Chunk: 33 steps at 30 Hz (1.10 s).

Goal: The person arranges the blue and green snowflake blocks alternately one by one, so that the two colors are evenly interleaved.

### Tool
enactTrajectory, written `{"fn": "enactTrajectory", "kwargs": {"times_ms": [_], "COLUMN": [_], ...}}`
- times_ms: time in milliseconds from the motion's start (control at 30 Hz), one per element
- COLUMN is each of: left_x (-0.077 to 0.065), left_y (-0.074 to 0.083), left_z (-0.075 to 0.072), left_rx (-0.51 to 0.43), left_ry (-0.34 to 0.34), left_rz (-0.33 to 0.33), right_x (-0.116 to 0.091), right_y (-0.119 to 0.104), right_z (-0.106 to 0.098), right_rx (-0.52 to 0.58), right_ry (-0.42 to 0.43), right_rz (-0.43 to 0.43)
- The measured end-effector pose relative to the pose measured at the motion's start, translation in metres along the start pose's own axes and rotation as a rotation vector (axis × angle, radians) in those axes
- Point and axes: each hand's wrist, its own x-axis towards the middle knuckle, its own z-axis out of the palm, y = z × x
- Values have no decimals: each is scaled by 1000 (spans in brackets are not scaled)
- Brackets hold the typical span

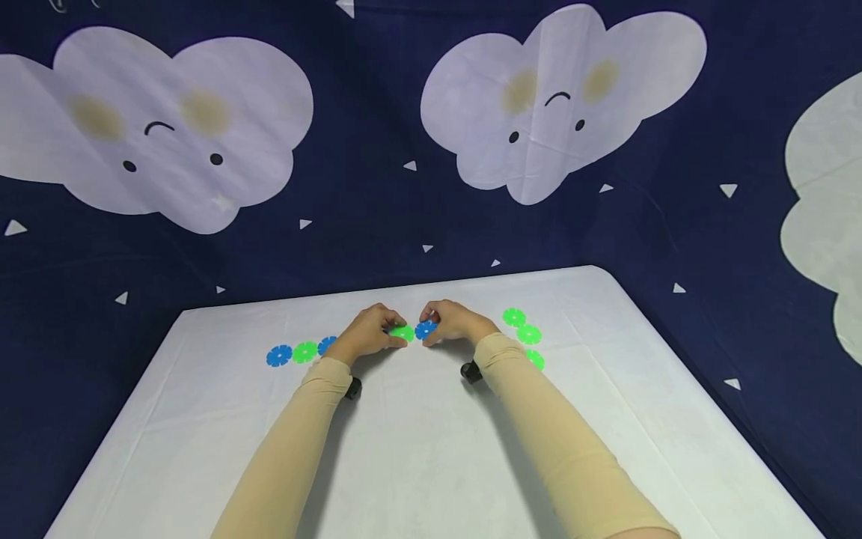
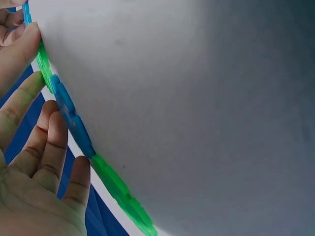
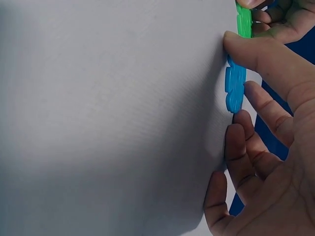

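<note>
My left hand (image 1: 367,332) pinches a green notched plastic disc (image 1: 403,334) by its edges, between thumb and index finger. My right hand (image 1: 459,322) holds a blue notched plastic disc (image 1: 425,331) the same way, just to the right of the green one. In the head view a narrow gap of white shows between the two discs. Close behind the left fingers, the left wrist view shows another blue disc (image 2: 72,118) on the tabletop, followed by a further green disc (image 2: 123,191). The other fingers of both hands are loosely bent near the surface.
Left of the left hand, a blue disc (image 1: 279,355), a green disc (image 1: 304,352) and a partly covered blue disc (image 1: 326,345) form a row. Beyond the right wrist lie green discs (image 1: 515,317), one partly behind the sleeve. A dark cloud-print cloth (image 1: 367,224) hangs behind the white table (image 1: 404,464).
</note>
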Motion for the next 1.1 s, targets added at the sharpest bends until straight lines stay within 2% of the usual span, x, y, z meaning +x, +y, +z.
{"fn": "enactTrajectory", "kwargs": {"times_ms": [233,367,500,600,767,967,1100], "left_x": [1,1,2,2,2,-1,-3], "left_y": [2,1,1,1,4,9,14], "left_z": [-2,-2,-2,-2,-2,-3,-3], "left_rx": [5,5,20,42,76,107,137], "left_ry": [-3,-11,-10,-7,-12,-23,-28], "left_rz": [16,5,22,37,26,29,36], "right_x": [1,-1,-4,-8,-17,-28,-35], "right_y": [0,0,1,1,6,20,34], "right_z": [1,1,-4,-12,-29,-49,-60], "right_rx": [12,-26,-78,-106,-132,-141,-153], "right_ry": [22,22,12,8,23,51,59], "right_rz": [-5,-18,-38,-51,-66,-75,-46]}}
